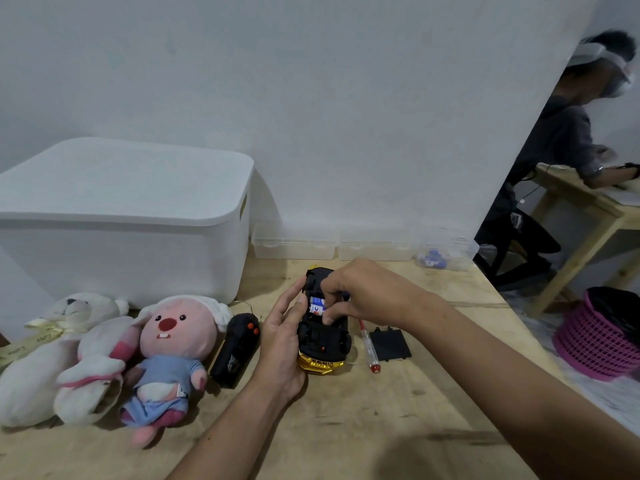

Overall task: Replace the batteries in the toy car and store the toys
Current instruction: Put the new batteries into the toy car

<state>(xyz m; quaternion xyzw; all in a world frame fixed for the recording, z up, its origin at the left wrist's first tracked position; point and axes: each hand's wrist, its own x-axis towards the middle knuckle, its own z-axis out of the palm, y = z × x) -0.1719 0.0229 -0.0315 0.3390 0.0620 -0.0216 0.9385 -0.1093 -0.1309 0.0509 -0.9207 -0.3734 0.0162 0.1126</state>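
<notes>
- Head view, progress: we have the toy car (323,336) belly-up on the bench (398,410), gold nose toward us, with its battery bay open. The black battery cover (393,342) lies off to the right, touching nothing, and the red-tipped screwdriver (369,346) lies between cover and car.
- Our left hand (284,344) wraps the car's left flank, fingers curled on it to steady it. Our right hand (360,292) comes from the right, fingertips pinching at the batteries (317,304) in the bay; two blue-and-white cells show.
- We cannot tell whether these cells are old ones coming out or fresh ones going in. Either way we judge the swap as mid-step: the cover is still off and not screwed down.
- Storing is untouched: the white plush (52,358), the pink-faced plush (169,355) and the black remote control (235,348) lie in a row left of the car, and the white storage bin (121,216) behind them has its lid on.
- Head view, room: open bench lies in front of us. The right edge falls away near the cover, above a pink basket (599,337) on the floor. Clear small boxes (294,245) line the wall behind the car. Another person sits at a separate table, well apart.
</notes>
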